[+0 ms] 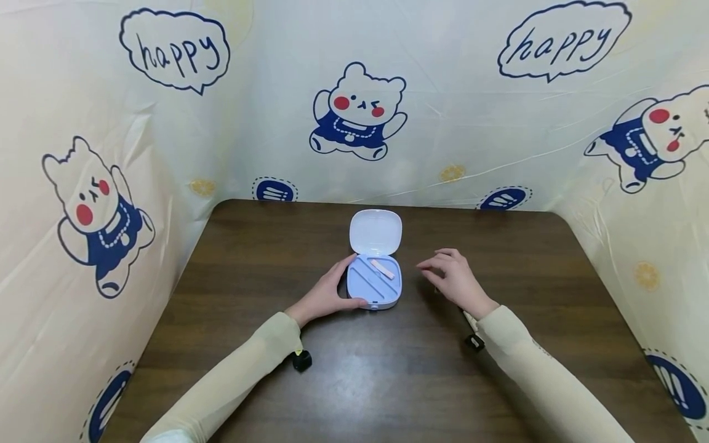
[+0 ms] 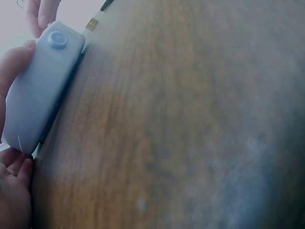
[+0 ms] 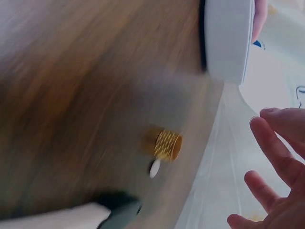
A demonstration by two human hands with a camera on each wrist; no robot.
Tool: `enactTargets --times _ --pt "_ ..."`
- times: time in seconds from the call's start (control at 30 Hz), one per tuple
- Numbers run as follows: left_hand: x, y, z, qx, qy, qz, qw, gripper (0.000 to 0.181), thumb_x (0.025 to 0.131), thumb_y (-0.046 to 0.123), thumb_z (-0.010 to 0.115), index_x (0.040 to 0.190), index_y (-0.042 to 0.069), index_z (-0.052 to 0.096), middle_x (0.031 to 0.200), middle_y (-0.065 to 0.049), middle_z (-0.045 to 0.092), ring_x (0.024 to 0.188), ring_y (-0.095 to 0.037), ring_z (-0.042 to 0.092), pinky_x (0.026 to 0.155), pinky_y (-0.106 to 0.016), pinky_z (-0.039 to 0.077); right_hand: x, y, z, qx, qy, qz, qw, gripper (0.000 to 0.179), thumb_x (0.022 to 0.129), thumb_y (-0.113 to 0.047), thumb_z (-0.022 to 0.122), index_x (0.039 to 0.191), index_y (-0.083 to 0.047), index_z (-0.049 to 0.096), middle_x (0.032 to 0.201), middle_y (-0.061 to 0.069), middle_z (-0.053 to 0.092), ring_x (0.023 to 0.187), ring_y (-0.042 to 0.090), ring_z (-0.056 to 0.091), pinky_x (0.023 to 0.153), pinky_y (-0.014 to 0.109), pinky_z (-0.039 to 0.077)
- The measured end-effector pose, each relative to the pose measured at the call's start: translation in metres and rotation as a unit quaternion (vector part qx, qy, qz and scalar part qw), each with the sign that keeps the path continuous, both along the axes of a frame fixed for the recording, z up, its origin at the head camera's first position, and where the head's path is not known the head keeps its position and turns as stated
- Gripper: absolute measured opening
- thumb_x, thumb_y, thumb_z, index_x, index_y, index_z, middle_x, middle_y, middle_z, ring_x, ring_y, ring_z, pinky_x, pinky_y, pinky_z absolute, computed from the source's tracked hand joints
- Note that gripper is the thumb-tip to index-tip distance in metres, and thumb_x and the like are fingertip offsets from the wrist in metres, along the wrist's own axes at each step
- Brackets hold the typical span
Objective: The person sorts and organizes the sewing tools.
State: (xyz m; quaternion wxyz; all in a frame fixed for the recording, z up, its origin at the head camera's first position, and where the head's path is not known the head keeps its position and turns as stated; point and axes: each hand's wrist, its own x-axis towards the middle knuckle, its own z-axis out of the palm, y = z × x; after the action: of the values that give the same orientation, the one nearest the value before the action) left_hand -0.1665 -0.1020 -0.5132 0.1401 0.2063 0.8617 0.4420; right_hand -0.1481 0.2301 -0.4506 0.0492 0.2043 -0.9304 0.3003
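Note:
A light blue hinged box (image 1: 374, 283) lies on the table with its pale lid (image 1: 375, 232) raised. Inside, diagonal ridges divide its tray, and a small pinkish-white strip (image 1: 382, 269) lies in the upper right part. My left hand (image 1: 328, 294) grips the box's left side, thumb at the front near the round button (image 2: 57, 40). To the right of the box, my right hand (image 1: 455, 280) hovers over the table, thumb and index tips close together; I see nothing between them. Below it, a textured gold ring (image 3: 168, 145) lies beside a small white oval piece (image 3: 155, 168).
A long white thing with a dark end (image 3: 119, 207) lies near the ring, mostly out of view; its kind is unclear. The brown wooden table (image 1: 354, 369) ends at a printed cloth backdrop (image 1: 277, 111) on the far side, left and right.

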Motion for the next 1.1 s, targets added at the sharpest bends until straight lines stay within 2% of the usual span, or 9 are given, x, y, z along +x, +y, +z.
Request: enactTargets --times 0.3,0.5,0.87,1.1 --pt "0.002 -0.001 -0.001 -0.003 -0.002 0.005 1.0000 0.114 0.078 0.060 0.086 0.167 0.031 0.020 0.169 -0.003 0.027 0.154 -0.025 0.030 0.123 -0.053 0.029 0.005 0.020 -0.008 0.013 0.025 0.003 0.9996 0.016 0.092 -0.002 0.077 0.107 -0.004 0.080 0.107 0.015 0.076 0.123 0.048 0.054 0.106 0.068 0.037" --pt "0.003 -0.001 -0.003 0.000 0.000 0.004 1.0000 0.115 0.078 0.061 0.086 0.167 0.029 0.021 0.169 -0.004 0.028 0.154 -0.025 0.030 0.123 -0.053 0.029 0.008 0.028 -0.013 0.026 0.035 0.007 0.9990 0.017 0.090 -0.003 0.079 0.107 -0.003 0.080 0.106 0.015 0.076 0.121 0.049 0.055 0.105 0.069 0.036" --pt "0.002 -0.001 -0.002 0.000 -0.002 0.001 1.0000 0.114 0.079 0.061 0.085 0.167 0.030 0.020 0.169 -0.004 0.027 0.153 -0.025 0.031 0.123 -0.053 0.029 0.018 0.043 -0.024 0.050 -0.021 -0.007 0.9985 0.023 0.092 -0.010 0.080 0.115 -0.008 0.078 0.115 0.012 0.075 0.129 0.046 0.049 0.110 0.073 0.026" --pt "0.001 -0.001 -0.001 -0.001 -0.002 0.001 1.0000 0.114 0.079 0.062 0.085 0.167 0.032 0.019 0.169 -0.004 0.027 0.153 -0.025 0.031 0.123 -0.053 0.029 0.016 0.048 -0.031 0.080 -0.029 -0.015 0.9962 0.024 0.092 -0.014 0.080 0.116 -0.010 0.077 0.114 0.009 0.075 0.129 0.045 0.049 0.110 0.073 0.025"
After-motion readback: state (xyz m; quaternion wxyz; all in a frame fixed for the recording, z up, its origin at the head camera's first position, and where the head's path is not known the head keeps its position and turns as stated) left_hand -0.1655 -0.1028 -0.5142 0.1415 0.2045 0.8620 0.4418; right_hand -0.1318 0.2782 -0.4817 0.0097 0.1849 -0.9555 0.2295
